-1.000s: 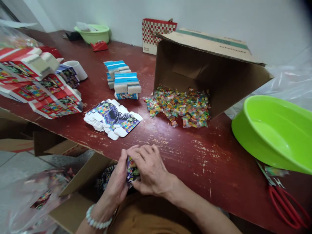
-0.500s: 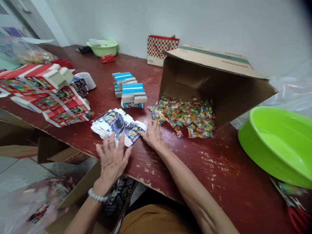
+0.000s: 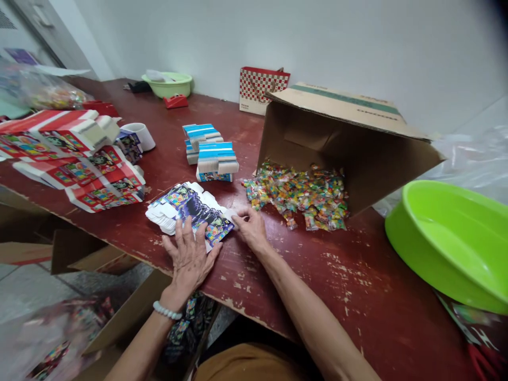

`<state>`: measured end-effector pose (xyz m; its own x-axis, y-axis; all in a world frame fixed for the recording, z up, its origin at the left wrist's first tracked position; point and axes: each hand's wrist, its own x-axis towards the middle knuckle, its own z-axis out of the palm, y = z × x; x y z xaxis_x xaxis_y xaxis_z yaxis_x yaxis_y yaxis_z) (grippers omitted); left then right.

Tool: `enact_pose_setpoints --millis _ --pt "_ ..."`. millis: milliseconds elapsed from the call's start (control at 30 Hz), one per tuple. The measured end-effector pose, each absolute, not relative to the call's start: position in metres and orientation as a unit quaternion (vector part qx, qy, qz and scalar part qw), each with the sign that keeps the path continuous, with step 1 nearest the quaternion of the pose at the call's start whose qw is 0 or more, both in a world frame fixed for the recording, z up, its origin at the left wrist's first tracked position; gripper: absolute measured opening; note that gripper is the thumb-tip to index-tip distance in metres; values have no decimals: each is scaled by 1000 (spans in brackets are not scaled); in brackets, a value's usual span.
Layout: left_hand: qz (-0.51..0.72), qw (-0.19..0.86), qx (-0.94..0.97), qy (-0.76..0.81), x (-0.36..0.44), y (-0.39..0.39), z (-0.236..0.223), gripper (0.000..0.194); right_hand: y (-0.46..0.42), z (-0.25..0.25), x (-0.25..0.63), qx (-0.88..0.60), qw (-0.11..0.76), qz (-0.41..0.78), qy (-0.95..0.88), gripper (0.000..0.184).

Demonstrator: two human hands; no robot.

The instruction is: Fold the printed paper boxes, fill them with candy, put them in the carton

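Note:
A fanned stack of flat printed candy cartons [image 3: 198, 209], dark purple with white flaps, lies near the table's front edge. My left hand [image 3: 190, 256] rests on its near side, fingers spread and flat; a pale bead bracelet is on that wrist. At the right end, my right hand [image 3: 251, 228] pinches a white flap of the top carton between thumb and fingers. Just beyond the right hand lies a heap of small wrapped candies [image 3: 299, 193], spilling out of a cardboard box [image 3: 313, 129] tipped on its side. Bundled blue cartons [image 3: 216, 159] stand behind the purple stack.
Bundles of red cartons [image 3: 103, 177] are piled at the left, next to a white tape roll [image 3: 143, 136]. A bright green basin [image 3: 413, 238] stands at the right. Farther back are a red tape dispenser [image 3: 175, 101], a pale green basin [image 3: 174, 87] and a checked paper bag [image 3: 257, 103].
My left hand has moved slightly right and come down onto the cartons. The right hand's fingers have curled into a pinch on the flap. The view has tilted slightly.

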<state>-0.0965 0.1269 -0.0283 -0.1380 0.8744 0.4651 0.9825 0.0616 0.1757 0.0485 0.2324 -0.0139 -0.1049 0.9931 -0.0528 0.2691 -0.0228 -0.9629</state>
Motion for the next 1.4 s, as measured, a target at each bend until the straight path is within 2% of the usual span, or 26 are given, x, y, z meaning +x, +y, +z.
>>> enact_pose_setpoints --millis 133,233,300,400,467,600,733,800,867,967,1033,1167,1267,1333,1400 --pt "-300 109 -637 -702 -84 115 -8 52 218 -10 82 -487 409 553 -538 29" --pt "-367 26 -623 -691 -75 111 12 45 203 -7 106 -461 416 593 -513 36" --pt "-401 -122 -596 -685 -70 113 23 40 194 -7 116 -452 419 607 -501 37" --pt "-419 -409 -495 -641 -66 119 29 34 187 -8 127 -447 415 619 -496 37" --pt "-432 -484 -440 -621 -67 122 28 33 184 -9 136 -451 405 620 -499 37" --pt "-472 -405 -427 -656 -75 121 24 24 181 -5 159 -489 386 585 -519 31" --pt "-481 -372 -436 -664 -71 108 27 21 176 13 163 -546 395 408 -616 40" --pt "-476 -422 -426 -643 -61 100 32 23 171 24 154 -492 378 449 -643 36" --pt "-448 -543 -392 -593 -51 93 38 26 166 33 143 -424 367 534 -632 29" --pt "-353 -740 -345 -457 -41 86 47 40 158 43 137 -362 363 591 -623 27" --pt "-298 -813 -335 -372 -37 81 50 47 153 47 141 -321 344 611 -636 26" --pt "-275 -836 -335 -337 -21 65 47 46 136 48 161 -307 317 633 -636 28" --pt "-298 -797 -365 -377 -5 52 39 34 117 41 176 -326 295 691 -574 30" --pt "-303 -786 -375 -386 5 48 34 30 105 33 181 -343 304 724 -515 31" --pt "-307 -777 -371 -406 13 48 30 31 94 26 183 -356 341 734 -467 41"
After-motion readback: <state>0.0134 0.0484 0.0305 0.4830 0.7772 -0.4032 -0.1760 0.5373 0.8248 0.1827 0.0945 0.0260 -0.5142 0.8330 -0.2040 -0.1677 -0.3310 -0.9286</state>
